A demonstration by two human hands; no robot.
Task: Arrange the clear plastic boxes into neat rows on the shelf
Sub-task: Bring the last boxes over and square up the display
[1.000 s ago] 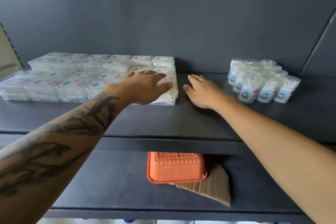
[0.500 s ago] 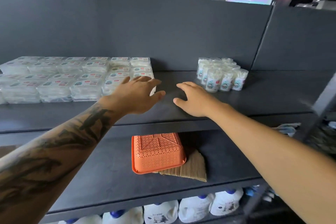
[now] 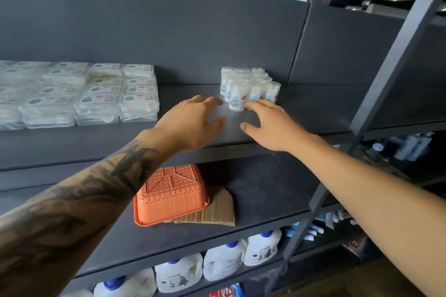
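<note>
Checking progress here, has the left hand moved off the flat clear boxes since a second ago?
Yes. The left hand has moved right, away from the flat clear boxes, toward the round tubs.

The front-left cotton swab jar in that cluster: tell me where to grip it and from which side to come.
Grip the front-left jar round its upright, labelled cylindrical wall, about mid-height, thumb on one side and fingers on the other. Come from the front and left: other jars stand close behind it and to its right, while the shelf is bare in front. The left hand and right hand are both near, open.
</note>
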